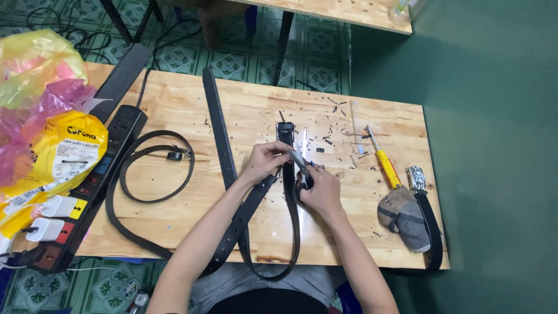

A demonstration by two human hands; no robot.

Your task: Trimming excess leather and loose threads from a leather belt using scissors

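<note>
Belt point(289, 197), black leather, both hands gripping

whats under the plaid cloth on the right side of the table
The plaid cloth lies on the bare wooden table, beside a black belt with a metal buckle. Anything beneath the cloth is covered and cannot be seen.

Small home workshop, leather/belt repair setup. Evidence: bare pine worktable point(174, 104) littered with dark trimmings point(334, 125); several black belts point(154, 174) laid out on it; yellow-handled screwdriver point(383, 160) and a loose metal buckle point(416, 177) at the right edge. Black power strip point(87, 192) with chargers plugged in runs down the left side, next to bright plastic bags point(40, 87). Patterned green floor tiles point(232, 61), plain green wall point(494, 145), second wooden table point(349, 11) behind.
</note>
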